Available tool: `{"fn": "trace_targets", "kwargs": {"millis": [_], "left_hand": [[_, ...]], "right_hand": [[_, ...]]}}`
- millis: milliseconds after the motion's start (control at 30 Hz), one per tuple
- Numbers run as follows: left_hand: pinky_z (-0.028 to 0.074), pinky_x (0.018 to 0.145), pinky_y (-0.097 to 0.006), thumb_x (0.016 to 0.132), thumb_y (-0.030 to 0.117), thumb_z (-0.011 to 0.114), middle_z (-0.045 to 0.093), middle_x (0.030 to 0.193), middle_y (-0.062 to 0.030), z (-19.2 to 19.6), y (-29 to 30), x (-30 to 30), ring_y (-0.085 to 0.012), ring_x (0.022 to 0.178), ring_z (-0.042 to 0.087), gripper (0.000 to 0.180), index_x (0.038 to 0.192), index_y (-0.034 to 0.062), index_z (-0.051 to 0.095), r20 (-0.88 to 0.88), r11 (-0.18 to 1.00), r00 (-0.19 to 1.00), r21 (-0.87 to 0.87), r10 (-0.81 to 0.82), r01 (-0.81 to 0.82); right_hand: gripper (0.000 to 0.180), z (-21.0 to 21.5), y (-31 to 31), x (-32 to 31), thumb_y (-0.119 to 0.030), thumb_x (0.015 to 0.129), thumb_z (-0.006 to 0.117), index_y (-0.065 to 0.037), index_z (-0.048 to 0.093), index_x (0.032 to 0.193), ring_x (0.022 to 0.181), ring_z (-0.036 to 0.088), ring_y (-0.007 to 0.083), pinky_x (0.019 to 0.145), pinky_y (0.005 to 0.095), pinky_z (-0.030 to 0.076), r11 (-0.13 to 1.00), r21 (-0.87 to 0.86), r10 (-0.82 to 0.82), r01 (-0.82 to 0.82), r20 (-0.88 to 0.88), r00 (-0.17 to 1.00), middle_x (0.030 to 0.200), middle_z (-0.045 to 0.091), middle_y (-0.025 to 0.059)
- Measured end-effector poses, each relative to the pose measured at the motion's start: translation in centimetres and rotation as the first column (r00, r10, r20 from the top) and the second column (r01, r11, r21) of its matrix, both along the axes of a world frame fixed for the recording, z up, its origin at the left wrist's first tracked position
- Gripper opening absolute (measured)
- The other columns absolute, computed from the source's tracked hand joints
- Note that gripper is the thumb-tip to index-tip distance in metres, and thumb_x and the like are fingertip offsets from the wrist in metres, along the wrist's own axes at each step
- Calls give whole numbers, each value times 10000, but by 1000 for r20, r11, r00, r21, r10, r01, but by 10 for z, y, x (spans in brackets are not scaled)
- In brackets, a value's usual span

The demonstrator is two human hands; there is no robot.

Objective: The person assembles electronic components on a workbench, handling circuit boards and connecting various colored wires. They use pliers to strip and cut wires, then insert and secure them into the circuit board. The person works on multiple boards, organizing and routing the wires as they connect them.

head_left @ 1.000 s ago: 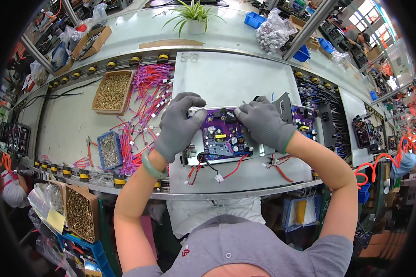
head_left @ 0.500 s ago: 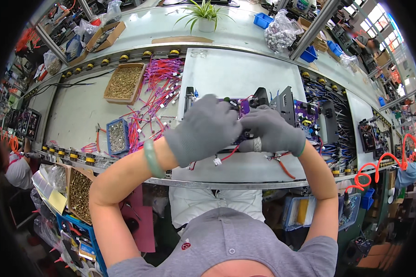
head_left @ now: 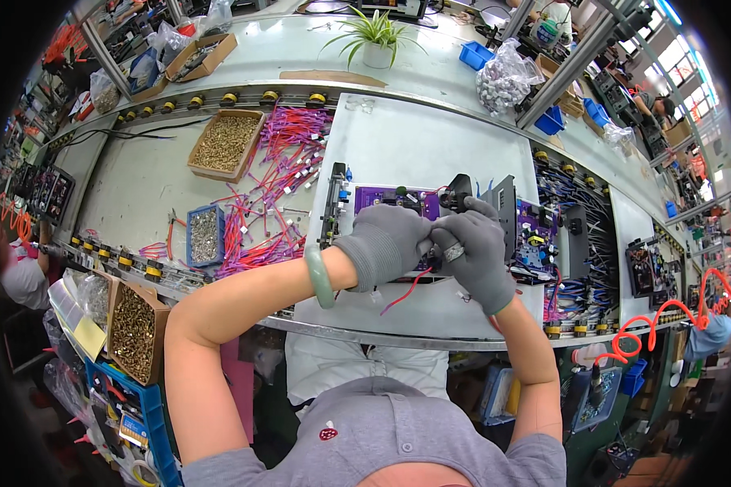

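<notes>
Smooth, pale workbench [head_left: 134,191] holds a cardboard box [head_left: 212,173] of grainy brass bits, then soft, thin pink wires [head_left: 296,131]. Midway, a purple circuit board [head_left: 369,196], likely stiff, light and fragile, best held by its edges, lies partly beneath the curled left hand [head_left: 387,243] and right hand [head_left: 475,253]; I cannot tell their grip. Rightward stands a rigid grey plate [head_left: 508,213].

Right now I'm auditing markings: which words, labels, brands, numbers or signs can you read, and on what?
None can be read clearly enough to quote.
White panel: marks at its far left corner, too faint.
Purple circuit board: any print too small.
Blue-and-yellow packet, lower left: too small, blurred.
Grey shirt: red motif, no legible lettering.
</notes>
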State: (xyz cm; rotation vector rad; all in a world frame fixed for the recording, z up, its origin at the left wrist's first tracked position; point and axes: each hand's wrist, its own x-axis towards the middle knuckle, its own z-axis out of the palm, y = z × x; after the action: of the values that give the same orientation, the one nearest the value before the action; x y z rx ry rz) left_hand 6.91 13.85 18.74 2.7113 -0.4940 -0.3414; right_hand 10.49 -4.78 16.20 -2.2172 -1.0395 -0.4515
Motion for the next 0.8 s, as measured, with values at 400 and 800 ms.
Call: {"fn": "trace_targets", "kwargs": {"millis": [400, 800], "left_hand": [[426, 1019, -457, 707, 334, 759, 652, 1141, -143, -38, 37, -75, -282, 1088, 611, 442, 1022, 37, 668, 581, 982, 793, 73, -186, 177], [451, 799, -391, 770, 108, 624, 598, 751, -55, -41, 22, -47, -228, 725, 606, 115, 881, 79, 615, 593, 999, 805, -19, -18, 36]], "right_hand": [[118, 17, 23, 30, -208, 799, 744, -125, 662, 777, 739, 655, 253, 876, 408, 468, 868, -451, 233, -210, -5, 973, 700, 646, 50], [71, 18, 20, 29, -176, 797, 712, -145, 655, 768, 762, 656, 235, 910, 410, 469, 878, -447, 197, -174, 7, 980, 706, 641, 22]]}}
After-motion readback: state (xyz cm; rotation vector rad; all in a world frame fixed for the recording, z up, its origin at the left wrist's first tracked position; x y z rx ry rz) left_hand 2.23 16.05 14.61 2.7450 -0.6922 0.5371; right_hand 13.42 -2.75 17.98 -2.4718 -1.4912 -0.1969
